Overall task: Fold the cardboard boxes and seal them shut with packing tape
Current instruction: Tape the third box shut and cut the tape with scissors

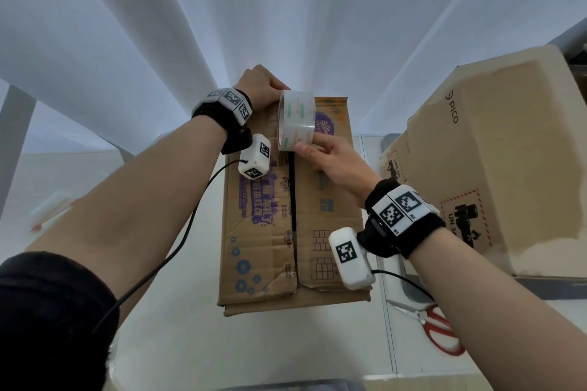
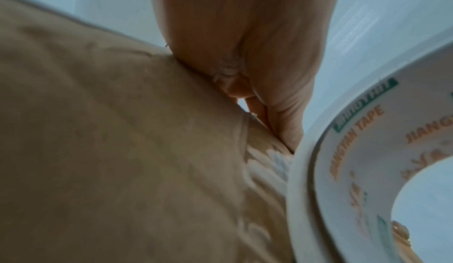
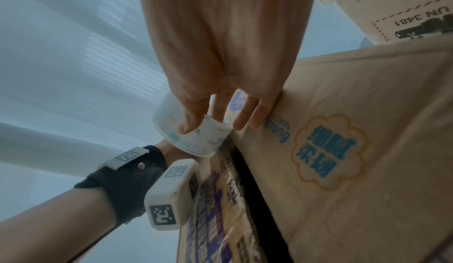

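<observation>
1. Left hand [image 1: 260,86]: fingertips hidden behind the brown printed cardboard box's [image 1: 266,232] far edge.
2. Red-handled scissors [image 1: 435,327]: blade tips covered by the right forearm.
3. Clear packing-tape roll [image 2: 367,170]: cut off in the left-wrist view.

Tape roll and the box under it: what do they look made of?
Tape roll: glossy clear plastic film, it seems, on a printed core, probably paper; print shows through its shiny surface. Box: matte brown corrugated cardboard, creased and dented, edges frayed, with printed graphics.
</observation>
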